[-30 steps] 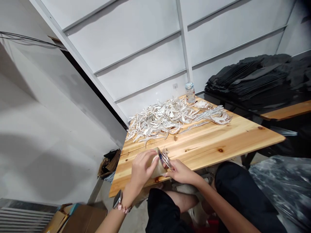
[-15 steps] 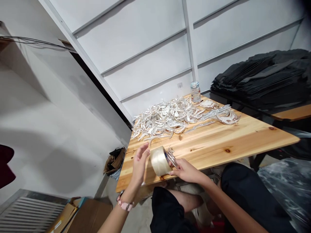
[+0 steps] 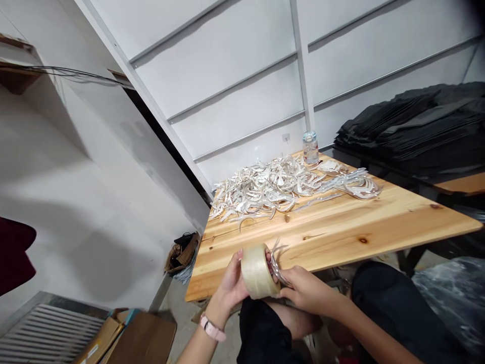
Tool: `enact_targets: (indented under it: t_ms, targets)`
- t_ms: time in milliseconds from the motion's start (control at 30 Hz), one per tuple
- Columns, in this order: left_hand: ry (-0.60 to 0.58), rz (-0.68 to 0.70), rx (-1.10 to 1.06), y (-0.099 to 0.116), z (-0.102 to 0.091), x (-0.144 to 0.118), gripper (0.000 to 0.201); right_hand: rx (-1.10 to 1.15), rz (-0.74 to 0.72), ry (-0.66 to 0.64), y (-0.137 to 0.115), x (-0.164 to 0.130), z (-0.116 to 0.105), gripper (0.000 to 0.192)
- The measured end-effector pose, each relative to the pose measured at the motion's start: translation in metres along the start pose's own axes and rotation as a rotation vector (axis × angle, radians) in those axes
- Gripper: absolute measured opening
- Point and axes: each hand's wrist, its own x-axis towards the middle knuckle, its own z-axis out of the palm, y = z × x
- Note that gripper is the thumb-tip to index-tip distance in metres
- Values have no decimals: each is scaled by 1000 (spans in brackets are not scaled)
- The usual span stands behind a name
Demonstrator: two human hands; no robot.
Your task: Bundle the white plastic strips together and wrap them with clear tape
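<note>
The left hand [image 3: 232, 283] grasps a roll of clear tape [image 3: 258, 271] at the near table [image 3: 341, 227] edge. The right hand [image 3: 305, 289] pinches a bundle of thin curved strips [image 3: 276, 259] against the roll's right side.

The round roll of clear tape [image 3: 258, 271] looked glossy plastic; the curved silver strips [image 3: 280, 184] shone like metal; the pale wooden table [image 3: 352, 222] was smooth.

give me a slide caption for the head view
Both hands, left hand and right hand, hold a tape roll at the wooden table edge.
</note>
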Motion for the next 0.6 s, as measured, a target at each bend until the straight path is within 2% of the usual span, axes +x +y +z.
enact_targets:
  t_ms: [100, 167, 267, 367, 467, 600]
  targets:
    - [-25, -53, -52, -3, 2, 11, 59, -14, 38, -4, -2, -6, -3, 11]
    - [-23, -78, -63, -1, 3, 17, 59, -23, 51, 41, -2, -12, -6, 14]
    - [-21, -75, -87, 3, 2, 20, 58, -36, 112, 212, -3, -29, -10, 33]
    - [-37, -29, -130, 5, 3, 19, 57, -2, 255, 361, -6, -52, -16, 33]
    - [-25, 8, -213, 1, 12, 19, 55, 9, 335, 321, -12, -68, -18, 47]
    - [-11, 19, -379, -8, 33, 14, 48, 1, 389, 204, -16, -77, -15, 47]
